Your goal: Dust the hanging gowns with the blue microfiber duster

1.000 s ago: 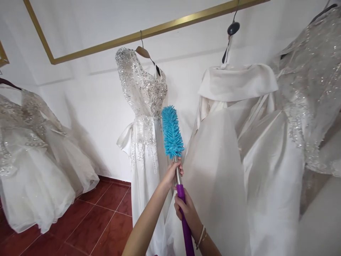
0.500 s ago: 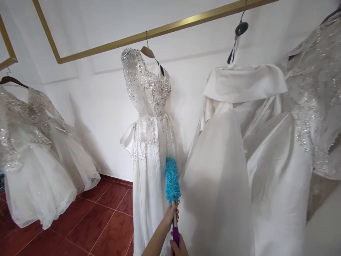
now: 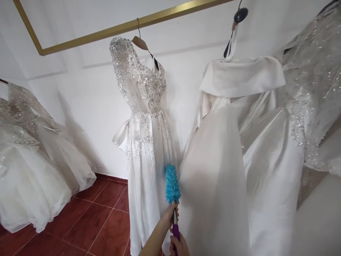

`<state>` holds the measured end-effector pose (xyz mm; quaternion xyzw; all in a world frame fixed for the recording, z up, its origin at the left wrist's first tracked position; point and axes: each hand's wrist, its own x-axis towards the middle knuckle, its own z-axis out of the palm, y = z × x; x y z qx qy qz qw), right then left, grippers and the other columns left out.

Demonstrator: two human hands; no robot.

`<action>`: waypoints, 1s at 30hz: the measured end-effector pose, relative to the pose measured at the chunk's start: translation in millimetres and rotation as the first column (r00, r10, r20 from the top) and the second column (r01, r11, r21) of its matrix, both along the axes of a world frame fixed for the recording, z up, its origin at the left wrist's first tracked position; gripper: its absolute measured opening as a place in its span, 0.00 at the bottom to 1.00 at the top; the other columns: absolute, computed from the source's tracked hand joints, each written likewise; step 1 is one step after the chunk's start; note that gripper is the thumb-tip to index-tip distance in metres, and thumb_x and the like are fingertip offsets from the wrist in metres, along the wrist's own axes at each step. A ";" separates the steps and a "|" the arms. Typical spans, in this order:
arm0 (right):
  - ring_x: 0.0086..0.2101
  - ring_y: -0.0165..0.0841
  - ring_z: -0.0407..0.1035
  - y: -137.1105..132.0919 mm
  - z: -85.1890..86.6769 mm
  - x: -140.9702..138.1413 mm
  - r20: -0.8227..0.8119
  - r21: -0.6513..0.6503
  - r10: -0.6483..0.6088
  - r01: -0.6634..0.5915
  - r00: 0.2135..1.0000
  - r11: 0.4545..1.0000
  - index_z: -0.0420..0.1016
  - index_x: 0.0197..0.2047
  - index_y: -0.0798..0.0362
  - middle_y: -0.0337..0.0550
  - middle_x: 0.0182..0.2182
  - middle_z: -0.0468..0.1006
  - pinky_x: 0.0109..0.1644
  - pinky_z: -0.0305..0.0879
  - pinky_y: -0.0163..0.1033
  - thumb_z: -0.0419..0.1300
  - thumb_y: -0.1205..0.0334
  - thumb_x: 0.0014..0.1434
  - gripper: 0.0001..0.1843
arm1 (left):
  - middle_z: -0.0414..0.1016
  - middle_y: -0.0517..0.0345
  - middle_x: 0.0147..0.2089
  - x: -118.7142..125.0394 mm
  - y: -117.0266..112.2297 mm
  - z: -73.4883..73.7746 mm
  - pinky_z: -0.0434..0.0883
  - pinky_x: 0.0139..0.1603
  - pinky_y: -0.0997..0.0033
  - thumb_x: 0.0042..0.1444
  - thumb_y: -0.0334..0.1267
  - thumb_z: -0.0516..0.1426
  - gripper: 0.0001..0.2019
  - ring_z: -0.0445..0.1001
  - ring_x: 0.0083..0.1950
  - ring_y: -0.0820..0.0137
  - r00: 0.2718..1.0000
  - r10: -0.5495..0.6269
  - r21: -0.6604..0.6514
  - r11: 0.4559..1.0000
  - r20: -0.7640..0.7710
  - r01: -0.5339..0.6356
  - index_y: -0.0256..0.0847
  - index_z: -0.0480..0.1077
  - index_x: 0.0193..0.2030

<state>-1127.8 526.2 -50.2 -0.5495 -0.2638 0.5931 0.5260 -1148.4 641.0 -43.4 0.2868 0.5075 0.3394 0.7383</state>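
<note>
Blue-headed duster [image 3: 172,184] stands upright before the middle beaded gown [image 3: 144,142], one of four gowns; left hand [image 3: 169,215] and right hand [image 3: 179,246] both grip its handle.

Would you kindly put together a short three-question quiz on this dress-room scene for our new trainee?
1. True or false: both hands grip the duster.
2. Which colour is the duster's fluffy head? A) pink B) turquoise blue C) yellow
3. Fill in: the beaded gown hangs from a wooden hanger on a ______ rail.

Key:
1. True: the left hand holds the metal shaft just under the head, and the right hand holds the purple handle below it.
2. B
3. gold
</note>
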 end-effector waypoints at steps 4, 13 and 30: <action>0.11 0.21 0.47 13.3 56.8 9.1 0.025 0.137 0.005 -0.009 1.000 0.990 0.59 0.46 0.56 0.20 0.09 0.57 0.15 0.45 0.32 0.52 0.45 0.45 0.29 | 0.61 0.71 0.20 10.0 25.4 66.8 0.54 0.20 0.78 0.39 0.43 0.62 0.17 0.58 0.18 0.81 0.993 -0.032 0.172 0.985 0.117 0.012 0.40 0.66 0.35; 0.12 0.21 0.47 22.8 145.0 21.6 0.218 0.374 0.045 -0.127 0.975 0.919 0.58 0.48 0.53 0.19 0.11 0.54 0.17 0.46 0.30 0.48 0.53 0.56 0.19 | 0.60 0.73 0.20 1.3 28.5 196.6 0.56 0.20 0.77 0.40 0.49 0.61 0.26 0.61 0.17 0.81 0.962 -0.187 0.547 0.835 0.199 0.049 0.40 0.63 0.45; 0.27 0.37 0.70 -5.9 25.9 -3.6 0.364 0.122 0.005 -0.053 0.931 0.991 0.61 0.43 0.52 0.38 0.22 0.72 0.31 0.67 0.42 0.52 0.52 0.49 0.19 | 0.61 0.71 0.21 -19.6 6.3 35.9 0.53 0.20 0.76 0.42 0.47 0.60 0.22 0.57 0.17 0.80 0.991 -0.068 0.256 0.966 0.112 0.037 0.39 0.64 0.43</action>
